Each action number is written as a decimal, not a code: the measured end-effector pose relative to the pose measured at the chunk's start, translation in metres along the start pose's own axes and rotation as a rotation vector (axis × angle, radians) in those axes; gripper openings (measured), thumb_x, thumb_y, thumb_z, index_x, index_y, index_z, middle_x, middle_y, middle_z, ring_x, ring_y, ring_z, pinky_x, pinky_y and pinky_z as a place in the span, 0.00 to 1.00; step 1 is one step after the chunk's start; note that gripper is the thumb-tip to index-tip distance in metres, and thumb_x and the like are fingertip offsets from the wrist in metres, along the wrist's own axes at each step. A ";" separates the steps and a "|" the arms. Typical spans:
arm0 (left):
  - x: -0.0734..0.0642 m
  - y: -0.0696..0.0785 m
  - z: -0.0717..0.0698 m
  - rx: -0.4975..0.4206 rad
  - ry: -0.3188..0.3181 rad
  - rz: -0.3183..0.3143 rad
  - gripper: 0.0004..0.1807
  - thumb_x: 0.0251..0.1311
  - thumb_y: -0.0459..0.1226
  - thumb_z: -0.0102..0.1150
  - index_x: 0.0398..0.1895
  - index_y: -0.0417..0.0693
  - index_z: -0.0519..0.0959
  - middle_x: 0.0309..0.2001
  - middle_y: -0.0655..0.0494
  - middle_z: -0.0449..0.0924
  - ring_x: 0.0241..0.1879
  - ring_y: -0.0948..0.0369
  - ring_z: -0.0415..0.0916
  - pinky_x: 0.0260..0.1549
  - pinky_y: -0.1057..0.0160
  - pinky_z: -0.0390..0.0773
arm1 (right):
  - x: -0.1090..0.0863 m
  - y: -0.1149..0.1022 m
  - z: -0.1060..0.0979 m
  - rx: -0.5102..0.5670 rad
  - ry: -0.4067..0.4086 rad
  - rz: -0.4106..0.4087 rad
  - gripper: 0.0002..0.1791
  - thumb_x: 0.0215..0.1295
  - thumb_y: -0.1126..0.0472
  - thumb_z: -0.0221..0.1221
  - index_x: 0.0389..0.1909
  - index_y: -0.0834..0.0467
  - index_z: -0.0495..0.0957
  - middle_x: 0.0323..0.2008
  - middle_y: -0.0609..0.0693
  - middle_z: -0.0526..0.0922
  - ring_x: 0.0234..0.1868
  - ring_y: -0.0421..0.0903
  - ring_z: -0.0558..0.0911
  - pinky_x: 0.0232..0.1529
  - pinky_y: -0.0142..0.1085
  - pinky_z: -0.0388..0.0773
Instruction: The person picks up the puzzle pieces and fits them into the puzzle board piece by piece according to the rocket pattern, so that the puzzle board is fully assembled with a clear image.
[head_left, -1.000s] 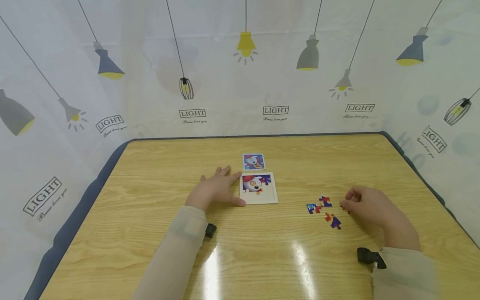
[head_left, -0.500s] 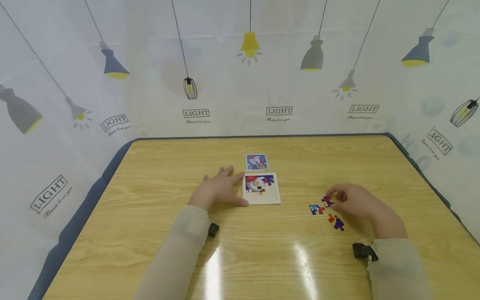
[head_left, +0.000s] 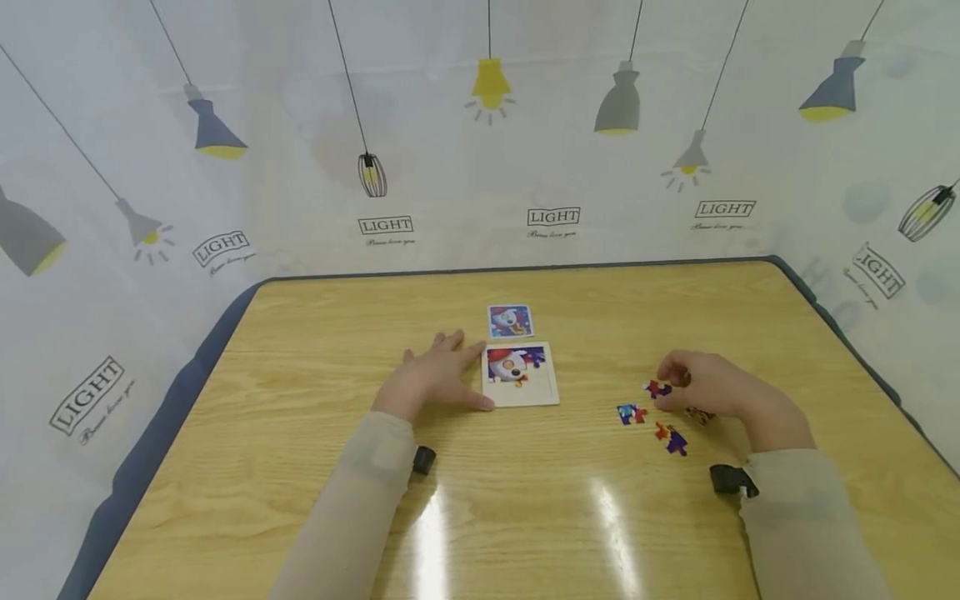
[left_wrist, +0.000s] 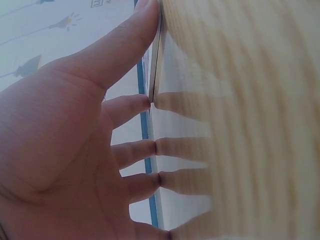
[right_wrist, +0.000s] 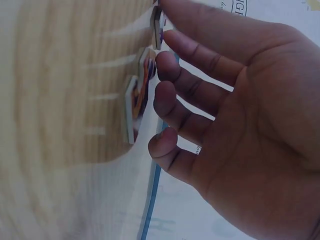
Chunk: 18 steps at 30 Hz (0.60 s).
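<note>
Left hand [head_left: 431, 379]: fingers flat, spread, steadying puzzle tray [head_left: 521, 376]. Right hand [head_left: 705, 390], right of tray: fingers pinching puzzle piece [head_left: 658, 388]; lift cleanly, clear of loose pieces [head_left: 651, 425].

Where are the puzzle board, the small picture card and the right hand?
puzzle board [head_left: 536, 393], head view, on its bare white lower part.
small picture card [head_left: 510, 321], head view, on its middle.
right hand [head_left: 712, 390], head view, on its back.

Both arms wear long, pale beige sleeves [head_left: 360, 492] reaching to the wrists. A small black device [head_left: 423, 460] sits at the left cuff, and another one [head_left: 729, 479] at the right cuff.
</note>
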<state>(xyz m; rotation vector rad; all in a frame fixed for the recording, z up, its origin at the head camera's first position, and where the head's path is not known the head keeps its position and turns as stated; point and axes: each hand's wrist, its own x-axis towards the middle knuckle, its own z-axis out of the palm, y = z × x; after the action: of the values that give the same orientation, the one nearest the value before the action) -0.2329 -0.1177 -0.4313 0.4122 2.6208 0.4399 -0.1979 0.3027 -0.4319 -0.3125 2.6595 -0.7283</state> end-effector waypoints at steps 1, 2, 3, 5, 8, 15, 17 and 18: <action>-0.001 0.000 0.000 0.000 -0.002 0.001 0.60 0.55 0.68 0.73 0.87 0.69 0.52 0.89 0.50 0.35 0.88 0.43 0.29 0.78 0.21 0.31 | 0.000 0.000 0.000 0.008 -0.005 0.001 0.21 0.69 0.52 0.71 0.53 0.61 0.79 0.46 0.57 0.81 0.46 0.52 0.78 0.46 0.44 0.79; -0.001 0.000 0.000 0.002 -0.005 0.003 0.60 0.55 0.68 0.72 0.87 0.69 0.52 0.89 0.50 0.35 0.88 0.43 0.29 0.78 0.21 0.31 | 0.000 0.000 0.000 0.013 -0.007 0.002 0.20 0.69 0.54 0.71 0.53 0.61 0.79 0.48 0.57 0.82 0.48 0.53 0.79 0.48 0.46 0.81; -0.001 0.000 0.000 0.002 -0.007 0.004 0.59 0.55 0.68 0.72 0.87 0.69 0.52 0.89 0.50 0.35 0.88 0.43 0.29 0.78 0.21 0.31 | 0.000 -0.001 0.001 0.020 -0.011 0.003 0.19 0.70 0.56 0.70 0.54 0.61 0.79 0.49 0.58 0.82 0.50 0.54 0.80 0.49 0.47 0.82; -0.001 0.001 0.000 0.005 -0.013 0.004 0.59 0.56 0.68 0.72 0.87 0.69 0.52 0.89 0.50 0.35 0.88 0.43 0.29 0.78 0.21 0.31 | 0.000 0.000 0.002 0.035 -0.021 0.005 0.18 0.70 0.58 0.70 0.55 0.61 0.80 0.52 0.60 0.83 0.54 0.58 0.81 0.52 0.51 0.83; -0.001 0.002 0.001 0.007 -0.019 -0.001 0.59 0.56 0.68 0.72 0.87 0.69 0.52 0.89 0.50 0.35 0.88 0.43 0.29 0.78 0.21 0.30 | -0.002 0.001 0.002 0.046 -0.026 -0.001 0.20 0.70 0.57 0.70 0.58 0.61 0.80 0.55 0.61 0.83 0.58 0.61 0.81 0.55 0.55 0.84; -0.004 0.002 -0.001 0.006 -0.008 -0.003 0.59 0.56 0.67 0.72 0.87 0.69 0.52 0.89 0.50 0.35 0.88 0.43 0.29 0.78 0.21 0.31 | -0.005 0.008 -0.002 0.056 -0.017 -0.024 0.22 0.71 0.57 0.69 0.61 0.63 0.78 0.57 0.63 0.82 0.54 0.56 0.81 0.42 0.41 0.82; -0.004 0.002 -0.002 0.005 -0.005 0.000 0.59 0.56 0.67 0.72 0.87 0.68 0.52 0.89 0.50 0.35 0.88 0.43 0.29 0.78 0.21 0.31 | -0.004 0.009 -0.003 0.068 -0.023 -0.030 0.22 0.72 0.57 0.68 0.61 0.63 0.78 0.57 0.63 0.81 0.53 0.55 0.80 0.41 0.39 0.81; -0.004 0.002 -0.002 0.004 -0.005 0.002 0.59 0.56 0.67 0.72 0.87 0.68 0.52 0.89 0.50 0.35 0.88 0.43 0.29 0.78 0.21 0.31 | -0.004 0.010 -0.003 0.075 -0.028 -0.031 0.22 0.72 0.58 0.68 0.61 0.63 0.78 0.57 0.63 0.81 0.52 0.54 0.80 0.40 0.39 0.81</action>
<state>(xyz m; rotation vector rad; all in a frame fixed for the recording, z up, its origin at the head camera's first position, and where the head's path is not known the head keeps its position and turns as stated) -0.2300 -0.1178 -0.4268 0.4164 2.6176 0.4333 -0.1968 0.3133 -0.4335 -0.3412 2.5992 -0.8256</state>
